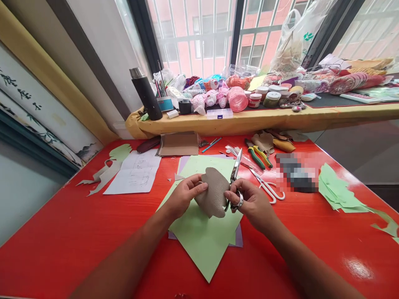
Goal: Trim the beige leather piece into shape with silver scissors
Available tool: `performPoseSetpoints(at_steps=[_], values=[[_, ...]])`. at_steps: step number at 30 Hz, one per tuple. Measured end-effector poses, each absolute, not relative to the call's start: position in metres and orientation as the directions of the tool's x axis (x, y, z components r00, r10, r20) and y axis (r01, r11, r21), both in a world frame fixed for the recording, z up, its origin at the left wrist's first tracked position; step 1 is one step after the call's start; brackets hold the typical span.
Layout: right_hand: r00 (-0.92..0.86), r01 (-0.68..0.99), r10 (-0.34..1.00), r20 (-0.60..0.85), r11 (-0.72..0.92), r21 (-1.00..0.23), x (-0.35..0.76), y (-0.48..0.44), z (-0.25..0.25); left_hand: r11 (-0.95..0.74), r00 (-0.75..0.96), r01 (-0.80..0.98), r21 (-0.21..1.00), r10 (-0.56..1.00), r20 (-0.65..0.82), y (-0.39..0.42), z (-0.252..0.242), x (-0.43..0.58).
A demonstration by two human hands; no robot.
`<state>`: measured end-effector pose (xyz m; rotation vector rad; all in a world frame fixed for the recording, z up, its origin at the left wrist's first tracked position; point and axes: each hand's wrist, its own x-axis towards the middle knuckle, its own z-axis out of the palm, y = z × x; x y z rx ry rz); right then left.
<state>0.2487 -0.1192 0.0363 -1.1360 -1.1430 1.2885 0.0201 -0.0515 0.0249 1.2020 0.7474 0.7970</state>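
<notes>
Between both hands is a grey-brown piece of leather-like sheet (215,189) with a rounded, cut outline and a pebbled surface. My left hand (184,195) pinches its left edge between thumb and fingers. My right hand (249,202) grips a pair of metal scissors (236,166), its fingers around the handles and the blades pointing up and away. Its fingertips are close to the sheet's right edge; whether they also touch it I cannot tell. Light green paper sheets (202,245) lie below the hands, over purple paper (239,236).
White-handled scissors (270,189) and green-yellow pliers (258,154) lie to the right. Green paper pieces (338,189) are at far right. Left lie a written sheet (132,172) and grey scraps (107,174). A black flask (146,93) stands on the crowded window ledge (187,123).
</notes>
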Motion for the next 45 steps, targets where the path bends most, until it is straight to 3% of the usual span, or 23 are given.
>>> performPoseSetpoints(at_steps=[7, 10, 13, 19, 23, 27, 31, 35, 39, 45], values=[[-0.007, -0.105, 1.0, 0.006, 0.005, -0.994, 0.252, -0.118, 0.036, 0.248, 0.539, -0.015, 0.969, 0.818, -0.201, -0.056, 0.032, 0.015], [-0.004, -0.102, 1.0, 0.02, 0.02, -0.995, 0.255, -0.117, 0.036, 0.282, 0.419, -0.173, 0.944, 0.888, -0.189, -0.053, 0.046, 0.015], [0.002, -0.101, 0.999, 0.034, 0.034, -0.994, 0.26, -0.113, 0.034, 0.185, 0.206, -0.329, 0.926, 0.971, -0.121, -0.046, 0.058, 0.011], [0.03, -0.091, 0.998, 0.06, 0.063, -0.994, 0.27, -0.106, 0.034, 0.164, 0.133, -0.303, 0.939, 0.983, -0.128, -0.039, 0.076, 0.001], [0.033, -0.106, 0.998, 0.062, 0.065, -0.992, 0.274, -0.106, 0.041, 0.188, 0.215, -0.16, 0.969, 0.965, -0.151, -0.045, 0.084, -0.006], [0.046, -0.136, 0.997, 0.058, 0.064, -0.989, 0.278, -0.105, 0.042, 0.225, 0.205, -0.258, 0.94, 0.963, -0.174, -0.058, 0.082, -0.016], [0.054, -0.184, 0.998, 0.039, 0.048, -0.982, 0.281, -0.103, 0.039, 0.381, 0.396, -0.137, 0.914, 0.867, -0.302, -0.08, 0.074, -0.01], [0.022, -0.242, 0.999, 0.025, 0.03, -0.97, 0.281, -0.102, 0.036, 0.398, 0.353, -0.208, 0.894, 0.882, -0.311, -0.094, 0.073, 0.015], [-0.045, -0.279, 0.999, 0.025, 0.012, -0.96, 0.278, -0.104, 0.033, 0.35, 0.308, -0.212, 0.912, 0.91, -0.278, -0.088, 0.084, 0.04], [-0.113, -0.304, 0.993, 0.034, -0.002, -0.953, 0.276, -0.111, 0.038, 0.109, 0.26, -0.126, 0.986, 0.963, -0.073, -0.073, 0.091, 0.065]])
